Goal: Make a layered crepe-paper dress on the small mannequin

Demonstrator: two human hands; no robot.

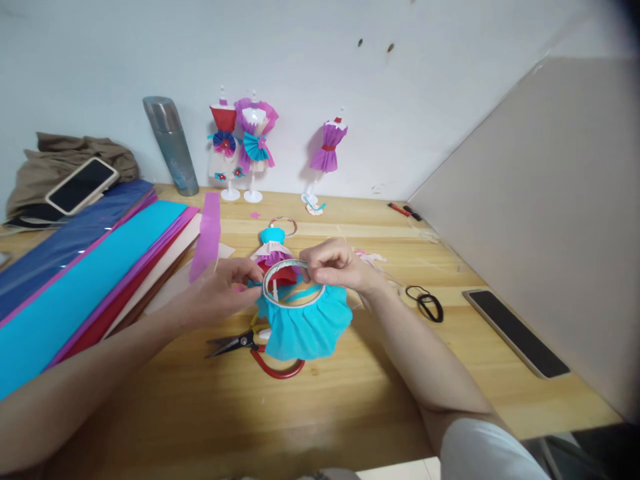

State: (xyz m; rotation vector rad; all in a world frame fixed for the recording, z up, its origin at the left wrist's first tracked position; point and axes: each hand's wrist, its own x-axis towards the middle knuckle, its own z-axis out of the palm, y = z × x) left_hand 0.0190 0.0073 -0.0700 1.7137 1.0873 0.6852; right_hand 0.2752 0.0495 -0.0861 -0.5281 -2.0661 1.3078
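Observation:
Both hands hold a thin white ring that looks like a roll of tape (295, 305), with a gathered turquoise crepe paper strip (310, 330) fanning out along its near edge. My left hand (223, 293) pinches the left side, where ring and paper meet. At the ring's far right rim, the fingers of my right hand (335, 263) are closed on it. Just beyond stands a small dress form (273, 236) in layered turquoise, white, purple and red paper, partly hidden by the ring. Red-handled scissors (245, 340) lie beneath the turquoise paper, blades pointing left.
Coloured paper sheets (125, 247) cover the left side, with a purple strip (205, 233) beside them. A bottle (173, 147) and several dressed forms (327, 150) stand by the wall. To the right lie black hair ties (427, 305) and a phone (517, 333) near the partition.

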